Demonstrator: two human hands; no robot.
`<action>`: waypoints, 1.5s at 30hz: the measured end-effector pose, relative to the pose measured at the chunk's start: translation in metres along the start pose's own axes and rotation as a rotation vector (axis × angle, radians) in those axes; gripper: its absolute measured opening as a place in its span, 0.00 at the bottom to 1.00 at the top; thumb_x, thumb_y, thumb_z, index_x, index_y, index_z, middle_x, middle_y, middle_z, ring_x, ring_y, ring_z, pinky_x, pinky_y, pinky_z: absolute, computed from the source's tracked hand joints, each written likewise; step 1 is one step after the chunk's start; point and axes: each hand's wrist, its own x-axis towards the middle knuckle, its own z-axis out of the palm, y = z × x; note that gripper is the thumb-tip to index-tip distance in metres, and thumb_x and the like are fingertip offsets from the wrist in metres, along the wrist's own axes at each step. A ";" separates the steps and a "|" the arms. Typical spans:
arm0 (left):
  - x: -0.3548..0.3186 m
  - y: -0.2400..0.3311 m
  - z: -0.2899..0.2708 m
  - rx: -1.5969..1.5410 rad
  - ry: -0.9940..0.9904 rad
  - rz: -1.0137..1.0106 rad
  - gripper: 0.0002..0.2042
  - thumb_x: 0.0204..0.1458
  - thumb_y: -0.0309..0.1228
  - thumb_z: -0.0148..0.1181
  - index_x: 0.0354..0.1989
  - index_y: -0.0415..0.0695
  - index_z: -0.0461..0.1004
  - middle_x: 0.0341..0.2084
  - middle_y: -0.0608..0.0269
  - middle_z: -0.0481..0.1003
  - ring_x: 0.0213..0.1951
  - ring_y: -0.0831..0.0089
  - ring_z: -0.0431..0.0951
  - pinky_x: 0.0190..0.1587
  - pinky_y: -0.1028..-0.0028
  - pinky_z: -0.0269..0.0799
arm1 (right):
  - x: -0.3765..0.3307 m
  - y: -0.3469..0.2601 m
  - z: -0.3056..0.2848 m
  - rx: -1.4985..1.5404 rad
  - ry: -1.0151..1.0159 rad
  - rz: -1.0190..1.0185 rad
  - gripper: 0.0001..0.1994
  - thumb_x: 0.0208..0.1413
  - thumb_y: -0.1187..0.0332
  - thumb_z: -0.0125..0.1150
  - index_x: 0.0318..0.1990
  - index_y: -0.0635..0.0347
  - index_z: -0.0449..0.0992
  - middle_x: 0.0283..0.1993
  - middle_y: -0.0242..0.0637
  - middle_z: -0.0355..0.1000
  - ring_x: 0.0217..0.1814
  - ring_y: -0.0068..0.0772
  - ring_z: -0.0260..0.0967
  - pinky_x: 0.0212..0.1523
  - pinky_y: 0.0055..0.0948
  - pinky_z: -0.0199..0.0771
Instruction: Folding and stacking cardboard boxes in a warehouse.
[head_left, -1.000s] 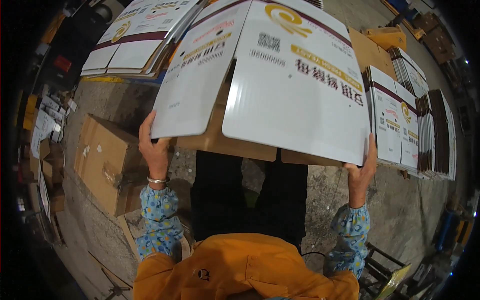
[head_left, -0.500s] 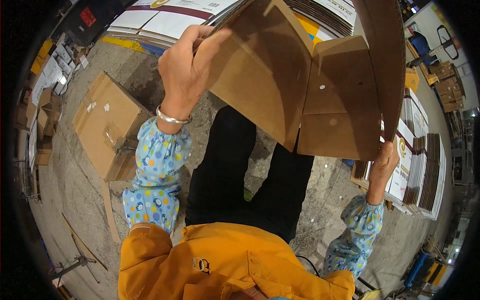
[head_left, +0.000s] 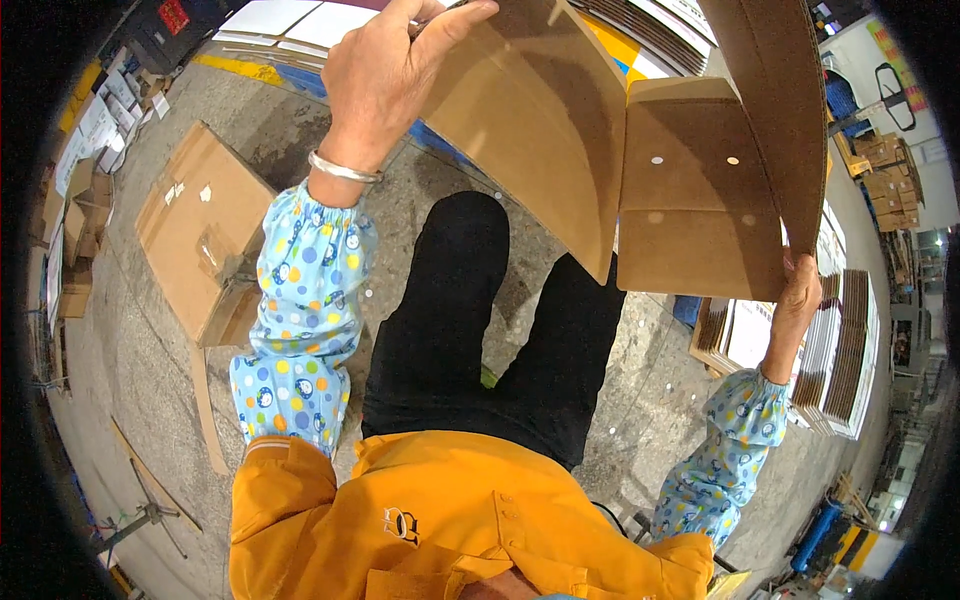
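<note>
A large brown cardboard box (head_left: 540, 130), partly unfolded, hangs in front of me above my knees. Its panels stand at angles to each other, and the lower flap (head_left: 695, 250) has small round holes above it. My left hand (head_left: 390, 85), a silver bangle at its wrist, is closed on the box's upper left edge, the thumb lying on the inner side. Lower on the right, my right hand (head_left: 797, 300) grips the corner where the flap meets the right panel. Most of its fingers are hidden behind the cardboard. The box's top runs out of view.
A taped cardboard box (head_left: 195, 235) stands on the concrete floor at left. Stacks of flat printed cartons lie at right (head_left: 845, 350) and far ahead (head_left: 300, 25). A thin metal stand (head_left: 150, 510) is at lower left. Brown boxes (head_left: 890, 190) are piled far right.
Both hands have shifted with the box: the left one up and away, the right one slightly up and to the right. The right panels have swung a little, so two holes now show light.
</note>
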 end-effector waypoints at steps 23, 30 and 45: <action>0.002 -0.006 -0.006 -0.028 -0.129 -0.063 0.21 0.48 0.51 0.55 0.27 0.42 0.72 0.17 0.57 0.72 0.23 0.63 0.74 0.25 0.68 0.65 | 0.005 0.005 -0.008 0.081 -0.058 0.069 0.25 0.58 0.44 0.41 0.26 0.59 0.67 0.24 0.29 0.56 0.27 0.22 0.50 0.28 0.25 0.49; 0.010 -0.013 0.001 0.138 -0.129 -0.034 0.23 0.49 0.52 0.53 0.21 0.40 0.70 0.15 0.52 0.69 0.21 0.59 0.72 0.24 0.65 0.62 | 0.011 0.020 -0.021 0.054 -0.088 0.156 0.28 0.57 0.44 0.43 0.34 0.67 0.72 0.33 0.39 0.67 0.35 0.28 0.60 0.39 0.27 0.59; 0.023 0.029 -0.036 -0.119 -0.148 0.245 0.29 0.53 0.53 0.47 0.24 0.33 0.76 0.14 0.60 0.73 0.19 0.76 0.71 0.24 0.75 0.66 | 0.017 0.028 -0.115 0.531 0.252 0.247 0.26 0.60 0.50 0.43 0.49 0.67 0.68 0.48 0.41 0.68 0.53 0.29 0.62 0.54 0.30 0.60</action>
